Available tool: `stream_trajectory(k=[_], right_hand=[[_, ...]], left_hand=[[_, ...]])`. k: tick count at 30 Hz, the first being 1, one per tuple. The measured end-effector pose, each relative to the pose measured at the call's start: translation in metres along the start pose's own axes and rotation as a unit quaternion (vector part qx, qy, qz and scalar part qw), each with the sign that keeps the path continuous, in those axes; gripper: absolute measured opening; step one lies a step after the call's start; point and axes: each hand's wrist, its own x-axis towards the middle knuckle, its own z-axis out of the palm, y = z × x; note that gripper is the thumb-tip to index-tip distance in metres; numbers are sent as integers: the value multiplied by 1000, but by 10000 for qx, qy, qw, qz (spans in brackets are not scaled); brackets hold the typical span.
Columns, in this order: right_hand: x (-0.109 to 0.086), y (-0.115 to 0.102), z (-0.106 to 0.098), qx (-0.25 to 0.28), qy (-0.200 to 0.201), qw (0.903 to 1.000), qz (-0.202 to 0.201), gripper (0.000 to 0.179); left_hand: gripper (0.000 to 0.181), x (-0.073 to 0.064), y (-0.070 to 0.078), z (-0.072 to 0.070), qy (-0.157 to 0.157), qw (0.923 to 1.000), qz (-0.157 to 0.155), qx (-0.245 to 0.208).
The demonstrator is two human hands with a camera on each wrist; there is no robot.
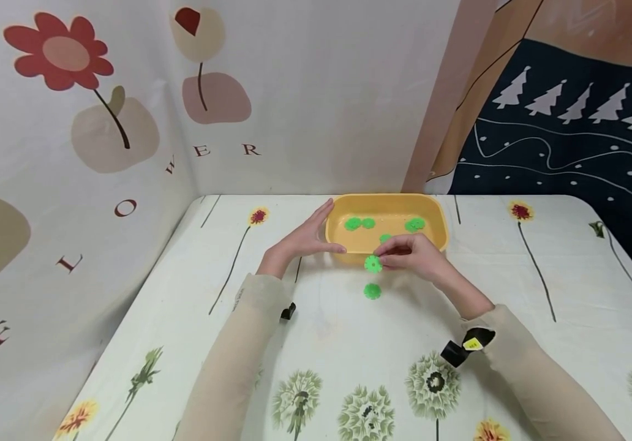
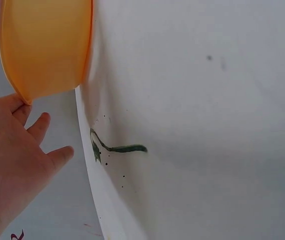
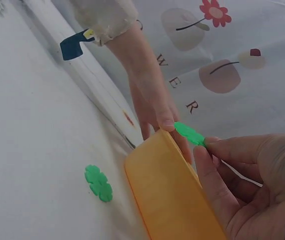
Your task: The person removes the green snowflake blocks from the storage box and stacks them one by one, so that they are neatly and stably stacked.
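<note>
While two black wrist devices [image 1: 452, 354] sit nearest us, the right one bearing a yellow label [image 1: 473, 344] too small to read, we count one green flower-shaped disc [image 1: 372, 291] on the printed tablecloth [image 1: 316, 331], a second disc [image 1: 373, 264] pinched between the right hand's [image 1: 415, 254] thumb and fingers, and at least four discs [image 1: 353, 224] inside one yellow-orange tub [image 1: 432, 208]. Around its left end the left hand [image 1: 309, 236] spreads, thumb at the near rim. Only the right wrist view shows us the pinched disc nearly edge-on. Behind, the wall cloth [image 1: 316, 92] reads "FLOWER".
</note>
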Motion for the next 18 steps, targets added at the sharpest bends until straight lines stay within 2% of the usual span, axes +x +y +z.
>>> stream_trajectory(k=[8,18], right_hand=[[-5,5,5,259,-157,9995,-28,25],[-10,16,14,326,-296,9990,40,24]], left_hand=[[117,0,1,0,-2,10000,5,63],[117,2,0,-1,10,9999,66,128]])
